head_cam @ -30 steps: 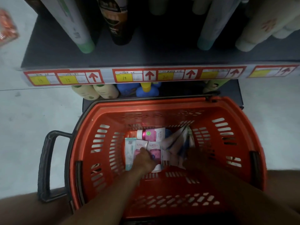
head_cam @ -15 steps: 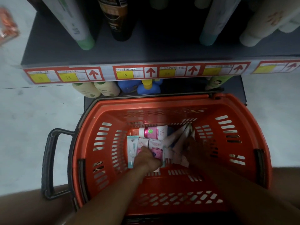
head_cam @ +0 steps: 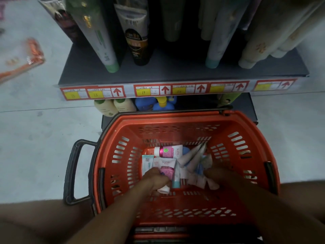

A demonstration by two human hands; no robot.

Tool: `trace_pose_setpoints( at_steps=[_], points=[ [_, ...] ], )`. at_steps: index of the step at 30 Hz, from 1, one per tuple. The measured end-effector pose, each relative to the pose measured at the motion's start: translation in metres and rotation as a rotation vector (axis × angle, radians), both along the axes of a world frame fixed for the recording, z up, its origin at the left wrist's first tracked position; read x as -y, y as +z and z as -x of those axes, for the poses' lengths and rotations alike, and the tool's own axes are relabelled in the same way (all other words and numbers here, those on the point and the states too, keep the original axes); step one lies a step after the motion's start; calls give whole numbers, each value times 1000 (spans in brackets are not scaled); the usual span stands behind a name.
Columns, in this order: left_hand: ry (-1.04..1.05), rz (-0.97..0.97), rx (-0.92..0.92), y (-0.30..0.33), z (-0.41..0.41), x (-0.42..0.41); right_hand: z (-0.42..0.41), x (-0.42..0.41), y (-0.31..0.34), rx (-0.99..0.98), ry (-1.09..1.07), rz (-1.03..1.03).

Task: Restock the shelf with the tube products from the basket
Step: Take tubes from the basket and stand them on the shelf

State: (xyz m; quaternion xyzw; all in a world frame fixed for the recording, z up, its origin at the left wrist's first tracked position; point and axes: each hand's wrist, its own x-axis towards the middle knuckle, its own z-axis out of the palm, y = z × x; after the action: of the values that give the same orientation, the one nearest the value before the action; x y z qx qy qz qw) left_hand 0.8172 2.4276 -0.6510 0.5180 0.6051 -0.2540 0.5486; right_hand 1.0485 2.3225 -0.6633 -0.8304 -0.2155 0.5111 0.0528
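Observation:
An orange basket stands on the floor below the shelf. Several tubes lie at its bottom: a pink-and-white tube at the back, a teal tube at the left, pale tubes at the right. My left hand is closed around a pink-and-white tube, whose white cap sticks out under the fingers. My right hand rests on the pale tubes with its fingers curled over them; the grip itself is hidden.
Tall tubes stand on the shelf behind a strip of red-and-yellow price labels. Bottles sit on the lower shelf behind the basket. The basket's black handle sticks out left. An orange packet lies on the floor.
My left hand has closed tighter on the pink-and-white tube. My right hand has shifted slightly among the pale tubes. The camera has tilted up, showing more of the shelf.

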Motion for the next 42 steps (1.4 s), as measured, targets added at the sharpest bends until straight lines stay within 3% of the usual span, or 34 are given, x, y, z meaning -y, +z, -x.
trace_pose_setpoints(
  at_steps=[8, 14, 18, 27, 35, 42],
  points=[
    [142, -130, 61, 36, -2, -2, 1, 2, 33, -15, -65, -196],
    [169, -364, 128, 57, -5, -2, 0, 0, 59, -2, -22, -348],
    [184, -463, 235, 76, -9, -3, 13, -4, 115, 14, -54, -473],
    [226, -796, 422, 189, -18, -1, 21, -19, 206, 153, 62, -885],
    [228, -1015, 590, 278, -23, -10, 17, -37, 289, 14, -55, -1144],
    [146, -1162, 697, 348, -22, -16, 10, -54, 343, -166, -161, -1219]
  ],
)
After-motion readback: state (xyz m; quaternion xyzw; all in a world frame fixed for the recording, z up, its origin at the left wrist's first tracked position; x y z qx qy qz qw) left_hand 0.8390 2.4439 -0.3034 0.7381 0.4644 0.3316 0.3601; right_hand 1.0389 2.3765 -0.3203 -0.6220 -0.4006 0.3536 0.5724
